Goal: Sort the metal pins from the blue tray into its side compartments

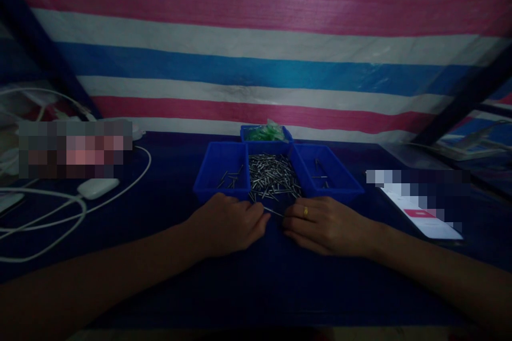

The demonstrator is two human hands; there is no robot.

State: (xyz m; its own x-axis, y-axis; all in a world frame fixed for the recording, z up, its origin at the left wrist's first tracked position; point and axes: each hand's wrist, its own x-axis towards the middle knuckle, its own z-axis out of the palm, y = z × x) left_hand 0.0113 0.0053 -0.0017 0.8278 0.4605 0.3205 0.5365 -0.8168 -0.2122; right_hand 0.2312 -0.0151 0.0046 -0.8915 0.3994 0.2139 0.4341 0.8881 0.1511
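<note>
My left hand (pixel 230 224) is closed, fingers curled, at the front of the blue trays; what it pinches, if anything, is hidden. Opposite it, my right hand (pixel 326 226), with a yellow ring, has its fingers closed at one end of a thin metal pin (pixel 273 211). The pin's other end reaches my left fingers. Just beyond both hands lies a heap of silvery nail-like pins (pixel 274 176) in the middle. The left blue tray (pixel 202 170) holds several loose pins, and a few more lie in the right blue tray (pixel 346 176).
Behind the heap, another blue tray (pixel 244 133) holds green plastic bags (pixel 270 130). A lit phone (pixel 436 224) lies on the right. White cables (pixel 82 213) and a white case (pixel 98 188) are on the left. Striped sheeting (pixel 256 74) hangs behind the dark blue table (pixel 256 287).
</note>
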